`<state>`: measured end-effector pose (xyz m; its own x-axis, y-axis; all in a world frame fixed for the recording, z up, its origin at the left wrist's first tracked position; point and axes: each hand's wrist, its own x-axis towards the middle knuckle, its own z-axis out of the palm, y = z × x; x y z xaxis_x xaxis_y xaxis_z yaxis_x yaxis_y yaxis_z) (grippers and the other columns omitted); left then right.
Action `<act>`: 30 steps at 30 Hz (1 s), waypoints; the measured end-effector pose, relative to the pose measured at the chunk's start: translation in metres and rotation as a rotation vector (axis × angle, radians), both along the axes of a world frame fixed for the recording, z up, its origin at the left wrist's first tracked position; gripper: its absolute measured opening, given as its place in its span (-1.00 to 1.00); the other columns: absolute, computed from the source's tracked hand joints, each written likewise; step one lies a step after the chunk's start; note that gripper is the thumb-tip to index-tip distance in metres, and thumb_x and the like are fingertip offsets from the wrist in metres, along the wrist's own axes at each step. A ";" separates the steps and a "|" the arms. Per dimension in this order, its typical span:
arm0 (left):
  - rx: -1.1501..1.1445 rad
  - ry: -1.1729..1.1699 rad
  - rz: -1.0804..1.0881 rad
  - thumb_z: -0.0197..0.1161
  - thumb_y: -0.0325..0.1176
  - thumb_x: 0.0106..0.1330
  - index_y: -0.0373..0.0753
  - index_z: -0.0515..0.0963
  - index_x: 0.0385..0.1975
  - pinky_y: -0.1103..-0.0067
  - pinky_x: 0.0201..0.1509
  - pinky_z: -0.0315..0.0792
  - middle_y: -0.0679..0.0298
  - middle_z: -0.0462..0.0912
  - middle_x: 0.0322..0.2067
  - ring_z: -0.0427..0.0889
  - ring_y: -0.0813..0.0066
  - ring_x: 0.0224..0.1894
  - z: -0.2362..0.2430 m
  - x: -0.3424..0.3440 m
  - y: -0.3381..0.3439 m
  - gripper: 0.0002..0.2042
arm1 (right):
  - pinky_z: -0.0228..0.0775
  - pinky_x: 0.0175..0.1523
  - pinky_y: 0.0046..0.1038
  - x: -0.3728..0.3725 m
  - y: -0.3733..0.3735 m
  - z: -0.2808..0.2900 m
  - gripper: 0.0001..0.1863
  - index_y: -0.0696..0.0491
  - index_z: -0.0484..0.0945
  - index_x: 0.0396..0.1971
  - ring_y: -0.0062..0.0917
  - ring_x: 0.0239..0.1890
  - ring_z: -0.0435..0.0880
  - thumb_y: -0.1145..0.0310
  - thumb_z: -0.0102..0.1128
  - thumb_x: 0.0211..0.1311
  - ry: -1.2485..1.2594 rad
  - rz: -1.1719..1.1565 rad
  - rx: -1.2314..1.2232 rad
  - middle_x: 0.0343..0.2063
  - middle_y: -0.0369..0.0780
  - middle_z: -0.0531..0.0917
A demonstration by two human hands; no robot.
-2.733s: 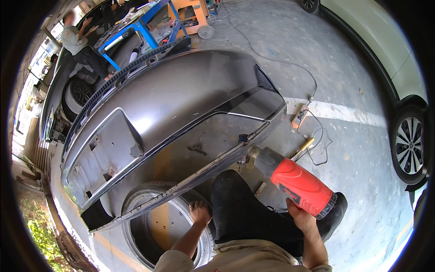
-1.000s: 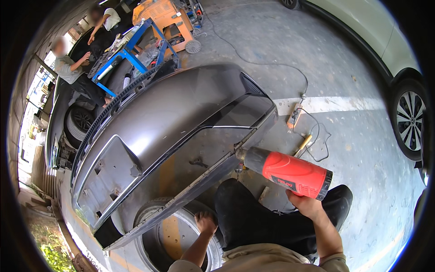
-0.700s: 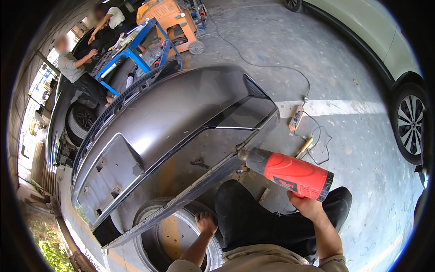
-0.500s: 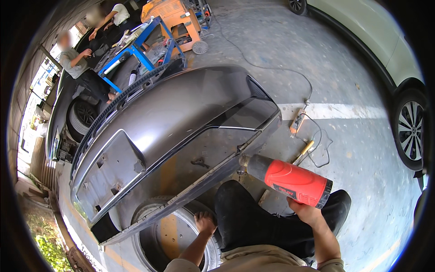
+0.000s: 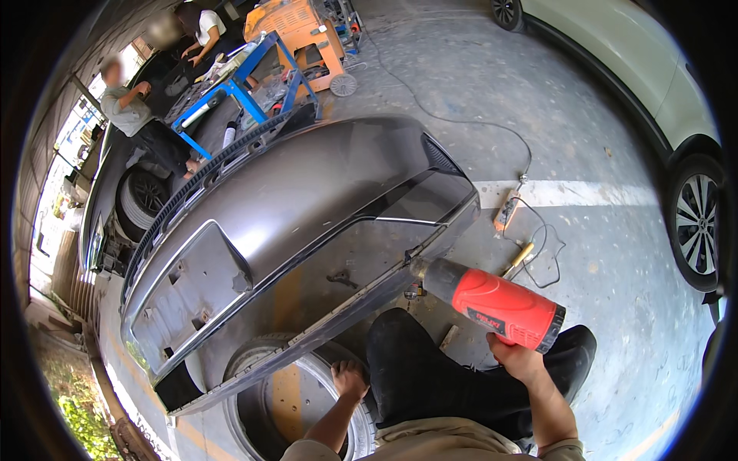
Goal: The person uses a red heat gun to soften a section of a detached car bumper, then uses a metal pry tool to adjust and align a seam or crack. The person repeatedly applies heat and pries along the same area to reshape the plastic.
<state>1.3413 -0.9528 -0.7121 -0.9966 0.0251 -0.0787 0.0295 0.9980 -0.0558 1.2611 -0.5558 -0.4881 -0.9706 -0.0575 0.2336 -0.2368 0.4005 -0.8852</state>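
Observation:
My right hand (image 5: 513, 355) grips a red-and-black heat gun (image 5: 503, 307) by its handle, its metal nozzle (image 5: 419, 269) at the lower edge strip (image 5: 361, 296) of a dark metallic bumper (image 5: 307, 184); I cannot tell if they touch. Below the bumper's left end lies a tire (image 5: 246, 361) with a pale ring inside it. My left hand (image 5: 350, 379) rests on that tire beside my left knee, fingers curled over it. Beyond the nozzle, a yellow-handled tool (image 5: 520, 257) lies on the floor near a corded power strip (image 5: 507, 211).
Two co-workers (image 5: 127, 107) are at the upper left by a dark car and a blue trolley (image 5: 238, 96), with an orange machine (image 5: 307, 38) beside it. A pale car (image 5: 646, 61) stands at the right. A long cord (image 5: 430, 115) crosses the concrete floor.
Since the oldest frame, the heat gun has moved left to the bumper's edge, and the second co-worker has come into view. In the last second my hands have barely moved.

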 end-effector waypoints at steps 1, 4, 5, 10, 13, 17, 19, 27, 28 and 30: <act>-0.012 -0.004 -0.001 0.45 -0.15 -0.10 -0.12 0.69 -0.30 0.23 0.36 0.18 0.22 0.66 -0.16 0.54 0.19 0.11 0.002 0.000 0.001 -0.66 | 0.52 -0.03 -0.37 0.000 0.001 -0.001 -0.67 0.13 0.64 -0.10 -0.36 -0.18 0.69 0.54 0.37 0.08 0.007 0.011 -0.004 -0.23 -0.19 0.71; -0.006 -0.049 0.008 0.44 -0.15 -0.10 -0.10 0.69 -0.29 0.23 0.36 0.17 0.23 0.66 -0.15 0.53 0.21 0.12 -0.001 0.000 -0.001 -0.66 | 0.52 -0.04 -0.38 -0.001 0.002 -0.002 -0.69 0.14 0.64 -0.11 -0.37 -0.19 0.69 0.54 0.36 0.09 0.046 0.034 -0.015 -0.24 -0.19 0.71; 0.003 -0.048 0.011 0.44 -0.15 -0.10 -0.10 0.69 -0.29 0.23 0.37 0.16 0.24 0.66 -0.15 0.53 0.21 0.12 -0.003 0.000 -0.001 -0.66 | 0.52 -0.04 -0.38 -0.001 0.002 -0.001 -0.70 0.14 0.64 -0.12 -0.38 -0.20 0.69 0.54 0.36 0.10 0.069 0.037 -0.017 -0.24 -0.19 0.71; 0.033 -0.015 0.017 0.44 -0.15 -0.11 -0.07 0.69 -0.29 0.23 0.37 0.16 0.26 0.66 -0.16 0.54 0.23 0.10 -0.009 0.000 -0.003 -0.67 | 0.52 -0.06 -0.38 -0.004 0.007 -0.006 -0.71 0.14 0.64 -0.13 -0.41 -0.21 0.69 0.55 0.36 0.10 0.030 0.002 0.019 -0.25 -0.19 0.70; 0.007 0.015 0.006 0.44 -0.14 -0.10 -0.07 0.69 -0.30 0.23 0.36 0.17 0.26 0.65 -0.17 0.54 0.24 0.09 -0.009 0.001 -0.003 -0.67 | 0.52 -0.06 -0.39 -0.002 0.009 -0.009 -0.70 0.14 0.64 -0.13 -0.42 -0.21 0.69 0.55 0.36 0.09 0.014 0.004 0.027 -0.25 -0.18 0.70; 0.013 -0.024 0.002 0.42 -0.13 -0.07 -0.08 0.69 -0.31 0.23 0.35 0.17 0.26 0.65 -0.17 0.54 0.24 0.07 -0.004 -0.001 -0.001 -0.69 | 0.52 -0.06 -0.38 -0.007 0.008 -0.007 -0.70 0.15 0.63 -0.12 -0.40 -0.21 0.69 0.55 0.36 0.10 0.031 -0.006 0.024 -0.25 -0.18 0.70; -0.004 -0.011 -0.012 0.41 -0.13 -0.06 -0.08 0.69 -0.31 0.24 0.35 0.17 0.26 0.65 -0.17 0.54 0.23 0.07 0.003 -0.002 0.002 -0.69 | 0.52 -0.06 -0.38 -0.009 0.008 -0.009 -0.70 0.15 0.63 -0.12 -0.39 -0.21 0.69 0.55 0.36 0.09 0.045 0.000 0.018 -0.25 -0.18 0.70; -0.017 -0.004 0.002 0.40 -0.15 -0.04 -0.06 0.69 -0.29 0.23 0.36 0.17 0.26 0.67 -0.19 0.54 0.24 0.07 -0.006 0.000 -0.001 -0.71 | 0.51 -0.02 -0.37 -0.009 0.012 -0.007 -0.66 0.15 0.62 -0.08 -0.38 -0.16 0.68 0.56 0.35 0.09 0.026 -0.004 0.008 -0.22 -0.19 0.70; -0.027 0.004 -0.005 0.40 -0.15 -0.04 -0.06 0.69 -0.30 0.23 0.36 0.17 0.26 0.67 -0.19 0.55 0.23 0.07 -0.007 0.000 -0.001 -0.71 | 0.52 -0.11 -0.39 -0.008 0.012 -0.004 -0.71 0.14 0.62 -0.13 -0.40 -0.25 0.69 0.55 0.35 0.10 -0.043 0.002 -0.015 -0.29 -0.19 0.69; -0.022 0.015 -0.008 0.39 -0.17 -0.03 -0.06 0.69 -0.31 0.23 0.35 0.17 0.28 0.67 -0.20 0.55 0.24 0.06 -0.005 0.000 0.000 -0.73 | 0.52 -0.26 -0.43 -0.005 0.015 0.002 -0.78 0.14 0.61 -0.20 -0.45 -0.39 0.69 0.54 0.36 0.12 -0.201 0.001 -0.135 -0.40 -0.21 0.66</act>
